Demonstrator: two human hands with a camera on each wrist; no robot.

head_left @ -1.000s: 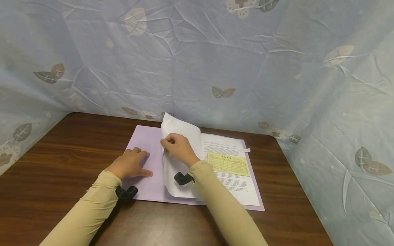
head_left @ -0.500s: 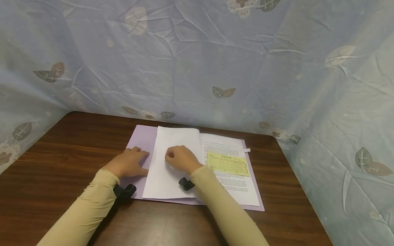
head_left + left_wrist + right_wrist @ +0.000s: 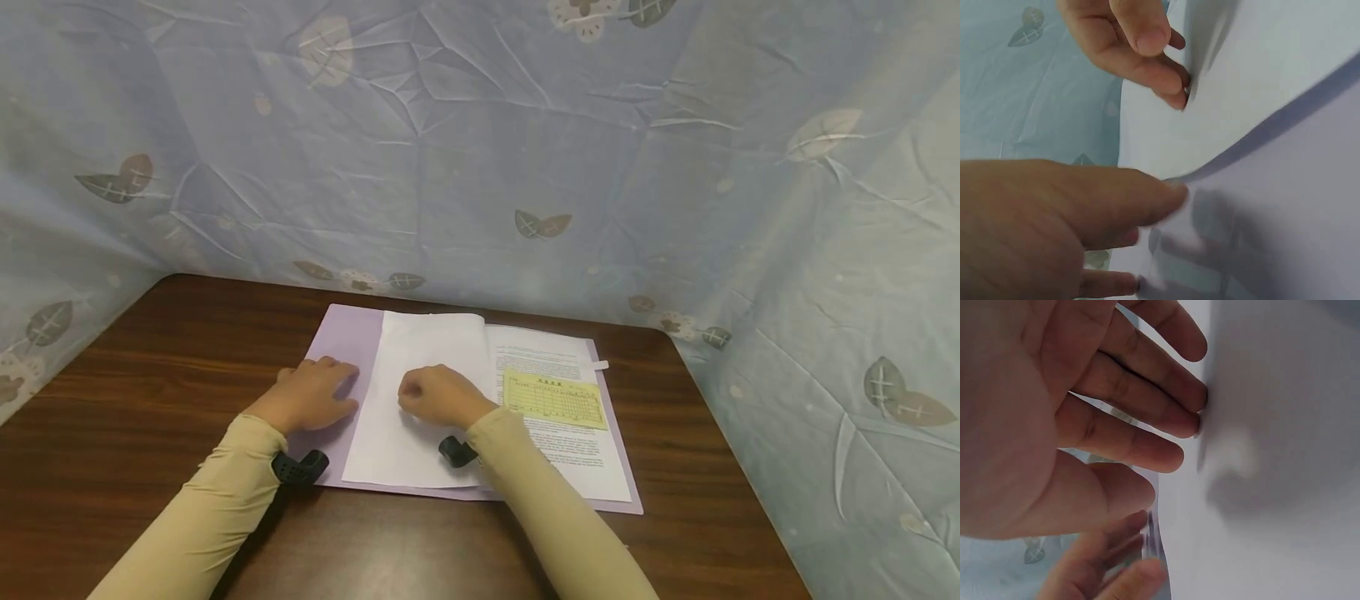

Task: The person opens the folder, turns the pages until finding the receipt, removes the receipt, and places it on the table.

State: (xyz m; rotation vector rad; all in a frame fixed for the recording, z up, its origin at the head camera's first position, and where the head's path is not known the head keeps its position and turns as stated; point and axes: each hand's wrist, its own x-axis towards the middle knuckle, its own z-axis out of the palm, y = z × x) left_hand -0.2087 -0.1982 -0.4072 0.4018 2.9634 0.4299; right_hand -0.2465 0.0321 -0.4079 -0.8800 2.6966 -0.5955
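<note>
On the table lies an open lilac folder (image 3: 362, 333) with paper inside. A blank white sheet (image 3: 431, 337) is turned over to the left, covering part of the left cover. My right hand (image 3: 442, 395) is over this sheet; in the right wrist view its loosely bent fingers (image 3: 1166, 419) touch the paper at their tips. My left hand (image 3: 311, 396) is spread over the lilac cover, its thumb (image 3: 1141, 197) right by the sheet's edge. To the right, a printed page (image 3: 543, 346) carries a yellow printed slip (image 3: 553, 398).
A white tab (image 3: 601, 365) sticks out past the folder's right edge. Dark brown wooden table (image 3: 187, 358) surrounds the folder. Patterned grey-blue cloth (image 3: 480, 167) hangs behind and at both sides. Each wrist bears a black device (image 3: 300, 469).
The white sheet, raised and pinched by my right hand a second ago, has come down to the left over the cover. My right hand has loosened its pinch; my left hand has shifted slightly left.
</note>
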